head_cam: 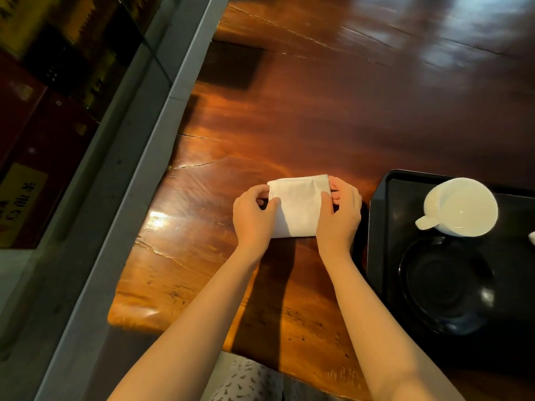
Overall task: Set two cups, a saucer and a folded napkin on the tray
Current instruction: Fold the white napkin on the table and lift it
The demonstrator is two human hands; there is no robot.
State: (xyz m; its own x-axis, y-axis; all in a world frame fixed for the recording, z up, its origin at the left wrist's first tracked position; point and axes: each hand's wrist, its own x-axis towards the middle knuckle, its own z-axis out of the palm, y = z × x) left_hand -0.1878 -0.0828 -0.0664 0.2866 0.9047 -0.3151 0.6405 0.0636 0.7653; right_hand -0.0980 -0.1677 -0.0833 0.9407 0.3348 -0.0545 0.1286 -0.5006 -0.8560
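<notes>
One white cup [460, 208] and the dark saucer [443, 285] are already sitting on the black tray [376, 227]; a white sliver at the right edge may be the second cup, though I cannot tell. The napkin [298, 206] is lying on the wooden surface [289, 125], just beside the tray, not yet on it. I am pinching its two short ends, my left hand [254, 215] and right hand [341, 209] both closed lightly on the cloth, thumbs on top.
</notes>
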